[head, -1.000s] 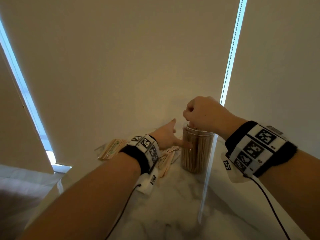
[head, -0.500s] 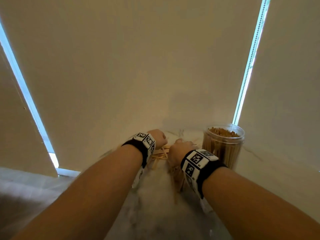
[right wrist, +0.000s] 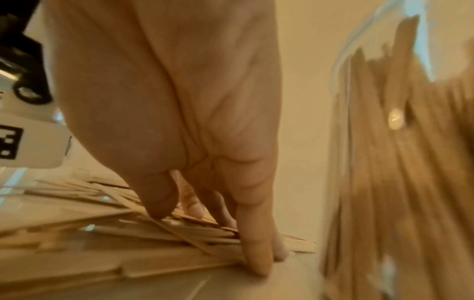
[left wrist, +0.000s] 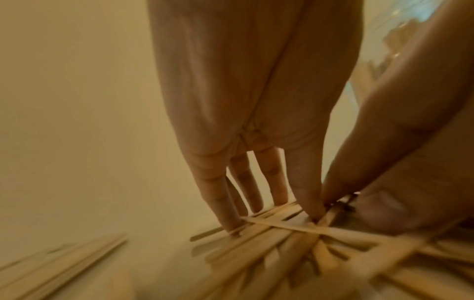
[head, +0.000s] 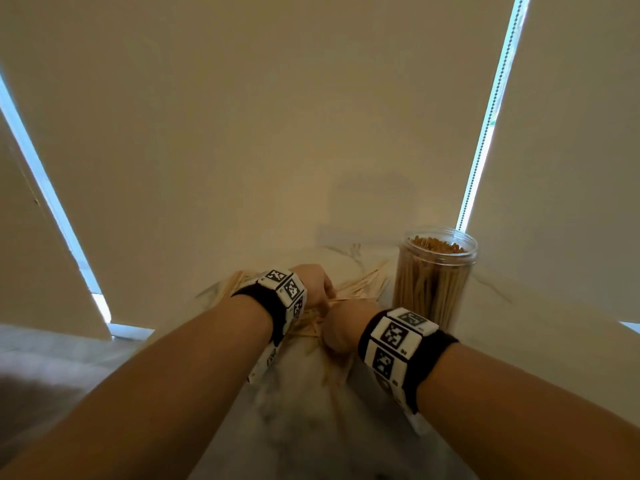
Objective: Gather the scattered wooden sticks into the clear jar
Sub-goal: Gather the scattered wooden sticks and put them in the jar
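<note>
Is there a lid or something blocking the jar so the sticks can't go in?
No lid shows: the clear jar stands open at the top, already packed with sticks. Nothing visible lies between it and the loose wooden sticks beside it. Both hands, left hand and right hand, are already on the pile.

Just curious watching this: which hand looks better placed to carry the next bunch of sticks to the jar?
Probably the right hand: it rests on the scattered pale wooden sticks right beside the clear plastic jar. The left hand lies farther from it.
</note>
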### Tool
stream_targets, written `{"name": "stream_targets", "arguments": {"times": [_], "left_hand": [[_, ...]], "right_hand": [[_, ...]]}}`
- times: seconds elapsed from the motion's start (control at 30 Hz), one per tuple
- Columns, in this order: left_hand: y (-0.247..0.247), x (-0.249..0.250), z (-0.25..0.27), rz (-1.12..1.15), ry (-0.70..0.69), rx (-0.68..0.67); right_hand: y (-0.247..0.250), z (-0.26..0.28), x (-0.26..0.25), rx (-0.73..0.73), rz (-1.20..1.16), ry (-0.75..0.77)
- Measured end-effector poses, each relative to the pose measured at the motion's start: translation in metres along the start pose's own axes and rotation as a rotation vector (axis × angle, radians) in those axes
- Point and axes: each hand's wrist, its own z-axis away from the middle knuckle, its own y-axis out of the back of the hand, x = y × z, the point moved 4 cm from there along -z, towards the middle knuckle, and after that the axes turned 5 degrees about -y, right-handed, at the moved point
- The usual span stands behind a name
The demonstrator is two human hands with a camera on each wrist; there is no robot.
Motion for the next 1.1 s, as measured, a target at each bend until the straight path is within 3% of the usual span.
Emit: {"name": "stream_targets", "arguments": {"times": [0.27, 0.37, 0.53, 0.6, 0.93, 1.03, 1.1], "left_hand": [[-0.027, 0.023, 0.073, 0.015, -0.032, -0.012], [-0.031, 0.032, 0.098, 0.020, -0.093, -0.033], [-0.030, 0.031, 0.121, -0.087, 0.036, -0.085], [-0.035, 0.033, 0.125, -0.134, 0.062, -0.113], [-0.032, 0.046, 0.143, 0.074, 0.051, 0.005], [-0.037, 0.047, 0.153, 0.022, 0.137, -0.136], [-0.046, 0.056, 0.157, -0.101, 0.123, -0.177]], "right_hand": [[-0.035, 0.068, 0.005, -0.029, 0.133, 0.079], [-0.039, 0.092, 0.014, 0.030, 0.048, 0.129], [-0.039, 0.088, 0.040, 0.110, -0.073, 0.017], [-0.050, 0.084, 0.037, 0.070, -0.103, 0.001], [-0.046, 0.111, 0.030, -0.014, -0.098, 0.010], [-0.044, 0.121, 0.035, -0.040, -0.048, -0.020], [-0.044, 0.125, 0.036, -0.065, -0.027, -0.020]]}}
